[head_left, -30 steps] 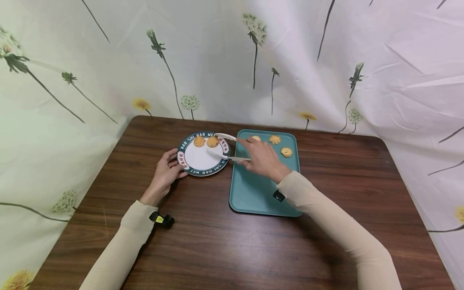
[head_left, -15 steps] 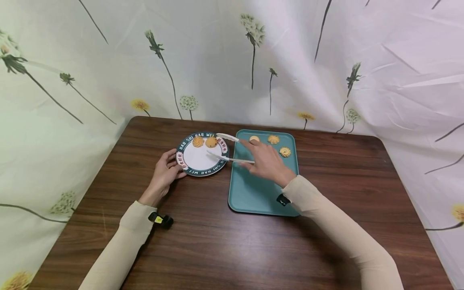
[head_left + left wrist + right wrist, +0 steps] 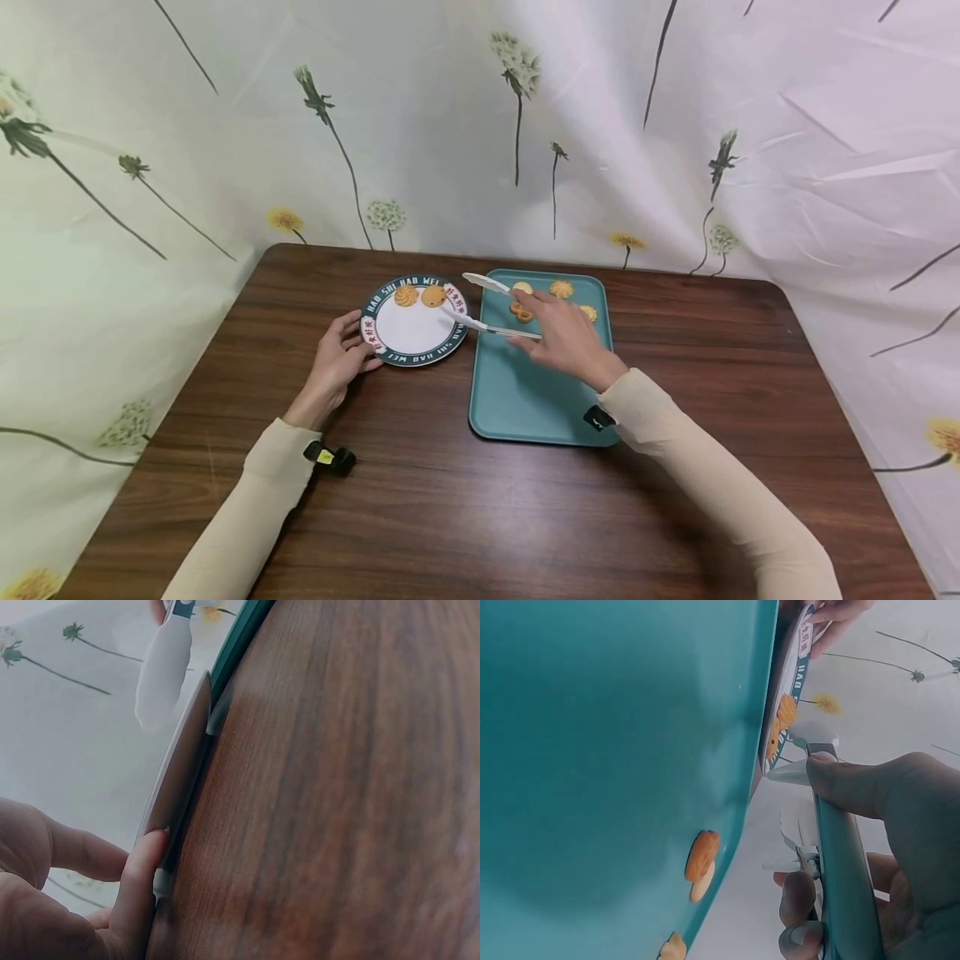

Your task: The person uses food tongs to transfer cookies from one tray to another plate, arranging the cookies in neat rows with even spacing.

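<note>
At the left, my left hand [image 3: 333,358] pinches the rim of a round white plate [image 3: 412,335] with a dark green lettered border. A swirled cookie [image 3: 406,295] and a dark-specked round cookie [image 3: 433,296] lie side by side at its far edge. My right hand [image 3: 570,337] grips food tongs [image 3: 474,322] with white tips, their arms spread and nothing between them. One tip hangs over the plate's right side, the other just beyond its rim. In the right wrist view, thumb and fingers wrap the tongs' handles [image 3: 844,862].
Right of the plate stands a teal tray [image 3: 510,400]. At its far end lie a pale round cookie [image 3: 522,287], a pretzel-shaped cookie [image 3: 521,312], a flower-shaped cookie [image 3: 561,288] and another cookie [image 3: 588,312] partly behind my hand. A flowered cloth [image 3: 420,125] hangs behind the table.
The tongs have drawn back rightward from the specked cookie, which stays on the plate. The pretzel-shaped cookie has come into view beside my right hand. My left hand keeps its hold on the rim.
</note>
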`<state>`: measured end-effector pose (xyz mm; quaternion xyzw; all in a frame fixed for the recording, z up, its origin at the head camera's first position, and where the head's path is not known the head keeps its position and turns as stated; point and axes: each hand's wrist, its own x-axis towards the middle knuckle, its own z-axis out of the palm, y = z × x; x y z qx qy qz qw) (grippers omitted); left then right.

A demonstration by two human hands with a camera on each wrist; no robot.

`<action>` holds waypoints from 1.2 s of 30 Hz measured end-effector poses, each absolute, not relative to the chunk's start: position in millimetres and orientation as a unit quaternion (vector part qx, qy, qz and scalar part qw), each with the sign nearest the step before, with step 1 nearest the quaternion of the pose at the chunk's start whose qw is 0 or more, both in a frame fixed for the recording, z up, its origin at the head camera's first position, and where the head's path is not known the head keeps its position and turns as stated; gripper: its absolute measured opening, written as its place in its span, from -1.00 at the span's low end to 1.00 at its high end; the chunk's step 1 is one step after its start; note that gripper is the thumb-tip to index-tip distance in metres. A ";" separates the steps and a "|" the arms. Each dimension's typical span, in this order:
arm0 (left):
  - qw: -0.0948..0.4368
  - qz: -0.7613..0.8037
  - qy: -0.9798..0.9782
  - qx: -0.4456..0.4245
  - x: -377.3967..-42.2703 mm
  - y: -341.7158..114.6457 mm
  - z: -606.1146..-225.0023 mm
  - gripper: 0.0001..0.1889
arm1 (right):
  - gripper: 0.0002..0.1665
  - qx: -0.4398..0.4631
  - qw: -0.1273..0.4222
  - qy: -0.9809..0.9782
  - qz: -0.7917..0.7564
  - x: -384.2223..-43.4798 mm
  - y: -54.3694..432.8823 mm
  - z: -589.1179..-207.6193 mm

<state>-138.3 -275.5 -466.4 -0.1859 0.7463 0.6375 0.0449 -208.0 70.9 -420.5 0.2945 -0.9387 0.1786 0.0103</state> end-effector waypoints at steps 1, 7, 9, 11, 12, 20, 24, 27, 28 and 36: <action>0.045 0.637 0.747 -0.185 -138.4 -275.3 -466.5 -0.25 | -0.11 0.293 0.011 -0.940 0.177 -207.8 72.2 -421.2; 0.046 0.641 0.744 -0.181 -137.7 -274.1 -465.8 -0.25 | -0.12 0.288 0.018 -0.942 0.174 -205.9 80.4 -422.8; 0.046 0.642 0.744 -0.180 -136.9 -273.9 -465.6 -0.24 | -0.11 0.284 0.019 -0.943 0.173 -205.1 84.0 -422.9; 0.047 0.643 0.744 -0.178 -136.3 -274.1 -465.5 -0.24 | -0.10 0.280 0.019 -0.944 0.172 -204.2 88.0 -423.2; 0.047 0.643 0.744 -0.178 -136.2 -274.3 -465.5 -0.24 | -0.09 0.278 0.020 -0.945 0.171 -204.0 90.0 -423.6; 0.046 0.645 0.742 -0.176 -136.7 -275.1 -465.9 -0.24 | -0.10 0.263 0.022 -0.946 0.188 -202.1 103.0 -428.9; 0.045 0.646 0.742 -0.174 -137.4 -275.3 -466.7 -0.24 | -0.11 0.258 0.022 -0.947 0.191 -201.6 108.1 -430.5; 0.045 0.646 0.741 -0.175 -137.5 -274.8 -466.1 -0.24 | -0.11 0.254 0.022 -0.948 0.192 -200.8 111.6 -430.7; 0.046 0.646 0.742 -0.175 -137.3 -274.5 -465.7 -0.24 | -0.11 0.253 0.022 -0.948 0.191 -200.5 112.6 -430.8; 0.048 0.644 0.743 -0.178 -137.0 -274.5 -465.3 -0.25 | -0.11 0.241 0.016 -0.953 0.184 -196.4 120.0 -432.1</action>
